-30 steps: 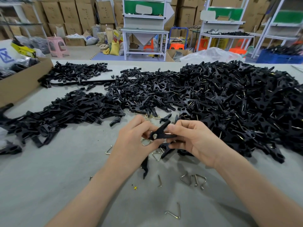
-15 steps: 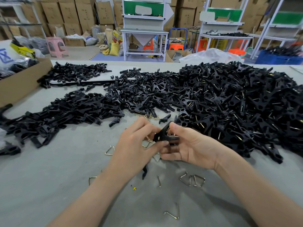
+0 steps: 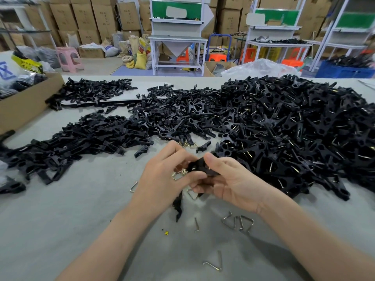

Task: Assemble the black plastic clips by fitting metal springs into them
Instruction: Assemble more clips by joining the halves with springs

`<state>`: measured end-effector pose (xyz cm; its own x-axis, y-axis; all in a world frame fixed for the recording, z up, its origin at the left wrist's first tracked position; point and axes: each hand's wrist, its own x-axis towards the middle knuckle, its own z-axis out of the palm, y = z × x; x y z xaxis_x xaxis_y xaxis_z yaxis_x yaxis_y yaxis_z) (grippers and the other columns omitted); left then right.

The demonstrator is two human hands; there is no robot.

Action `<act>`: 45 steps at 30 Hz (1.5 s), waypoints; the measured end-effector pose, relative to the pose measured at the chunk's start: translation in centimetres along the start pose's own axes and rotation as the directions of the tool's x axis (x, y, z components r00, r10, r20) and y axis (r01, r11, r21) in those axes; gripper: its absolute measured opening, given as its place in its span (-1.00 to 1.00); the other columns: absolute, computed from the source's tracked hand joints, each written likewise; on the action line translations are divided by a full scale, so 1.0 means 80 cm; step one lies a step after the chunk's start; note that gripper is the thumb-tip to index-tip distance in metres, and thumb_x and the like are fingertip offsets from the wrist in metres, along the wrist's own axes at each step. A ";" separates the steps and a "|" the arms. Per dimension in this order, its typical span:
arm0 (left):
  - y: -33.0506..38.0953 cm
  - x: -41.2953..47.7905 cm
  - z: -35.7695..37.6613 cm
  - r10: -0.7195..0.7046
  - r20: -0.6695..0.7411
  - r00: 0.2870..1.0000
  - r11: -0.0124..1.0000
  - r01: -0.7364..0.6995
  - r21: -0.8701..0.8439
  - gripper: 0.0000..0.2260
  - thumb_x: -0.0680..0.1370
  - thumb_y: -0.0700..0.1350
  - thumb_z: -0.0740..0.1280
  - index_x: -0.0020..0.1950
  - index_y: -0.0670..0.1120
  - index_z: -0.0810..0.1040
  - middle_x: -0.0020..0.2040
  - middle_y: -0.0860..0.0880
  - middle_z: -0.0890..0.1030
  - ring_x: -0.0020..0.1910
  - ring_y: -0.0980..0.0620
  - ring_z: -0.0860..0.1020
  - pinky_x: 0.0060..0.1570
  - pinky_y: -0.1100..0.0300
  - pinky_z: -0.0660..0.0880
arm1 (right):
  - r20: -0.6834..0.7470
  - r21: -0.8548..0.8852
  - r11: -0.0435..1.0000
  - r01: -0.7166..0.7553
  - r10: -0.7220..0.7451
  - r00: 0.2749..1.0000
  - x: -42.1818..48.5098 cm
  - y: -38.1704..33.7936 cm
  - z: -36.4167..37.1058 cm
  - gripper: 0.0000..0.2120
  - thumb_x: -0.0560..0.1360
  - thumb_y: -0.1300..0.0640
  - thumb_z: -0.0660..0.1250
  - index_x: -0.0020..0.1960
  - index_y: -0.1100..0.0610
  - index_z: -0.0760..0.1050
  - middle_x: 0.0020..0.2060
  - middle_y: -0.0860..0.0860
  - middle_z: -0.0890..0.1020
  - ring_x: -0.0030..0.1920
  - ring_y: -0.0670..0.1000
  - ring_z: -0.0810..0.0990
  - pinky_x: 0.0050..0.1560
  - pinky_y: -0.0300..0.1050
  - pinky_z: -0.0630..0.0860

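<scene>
**Black clip (image 3: 199, 166) rolled flat since a second ago, unit mid-assembly**

Loose springs (image 3: 239, 222) lie unused at 6 o'clock. At centre, left hand (image 3: 166, 175) and right hand (image 3: 229, 183) both pinch the clip. Its tip pointed up before and is now tucked under the right thumb. Spring seated? Can't tell. Bare halves (image 3: 91, 138) at 9 o'clock, sprung clips (image 3: 294, 128) heaped at 2 o'clock. Plenty left, I'd judge.

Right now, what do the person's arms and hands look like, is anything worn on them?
Nothing worn shows. The left hand and right hand have no gloves and no rings that can be seen. The left forearm and right forearm are bare to the picture's edge: no sleeves, watch or wristband.
</scene>
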<state>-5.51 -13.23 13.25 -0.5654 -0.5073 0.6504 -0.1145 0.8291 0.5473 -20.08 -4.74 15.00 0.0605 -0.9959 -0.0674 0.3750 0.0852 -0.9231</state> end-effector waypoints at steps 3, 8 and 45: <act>0.000 0.000 -0.001 0.068 -0.012 0.998 0.996 -0.067 0.054 -0.73 0.48 0.07 0.34 -0.05 -0.13 0.60 -0.18 0.04 0.46 -0.24 0.19 0.40 -0.21 0.31 0.42 | 0.029 0.046 0.999 -0.023 0.022 0.999 0.000 -0.001 -0.003 -0.62 0.43 -0.14 0.34 -0.06 0.16 0.68 -0.20 0.08 0.67 -0.14 0.01 0.66 -0.06 -0.16 0.59; -0.002 0.002 -0.001 0.122 -0.046 0.991 0.989 -0.117 0.091 -0.75 0.53 0.04 0.30 -0.02 -0.14 0.58 -0.14 0.04 0.48 -0.22 0.18 0.43 -0.21 0.24 0.45 | 0.080 0.138 0.989 -0.045 0.034 0.996 0.003 0.000 -0.007 -0.54 0.33 -0.21 0.45 -0.02 0.15 0.68 -0.15 0.07 0.68 -0.09 -0.01 0.66 -0.01 -0.17 0.58; -0.036 0.000 -0.004 -0.128 0.011 0.992 0.978 0.124 0.170 -0.49 0.42 0.28 0.24 0.29 0.08 0.53 0.14 0.13 0.52 0.13 0.11 0.47 0.17 0.11 0.44 | -0.157 -0.435 0.856 0.280 -0.379 0.912 0.003 -0.003 -0.007 -0.66 0.29 -0.11 0.46 -0.03 0.06 0.65 -0.18 0.01 0.70 -0.17 -0.07 0.64 -0.09 -0.25 0.52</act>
<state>-4.90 -15.69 11.87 -0.5550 -0.6065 0.5694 -0.3206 0.7875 0.5263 -20.70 -5.02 15.00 -0.2319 -0.9455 0.2286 -0.0650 -0.2195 -0.9735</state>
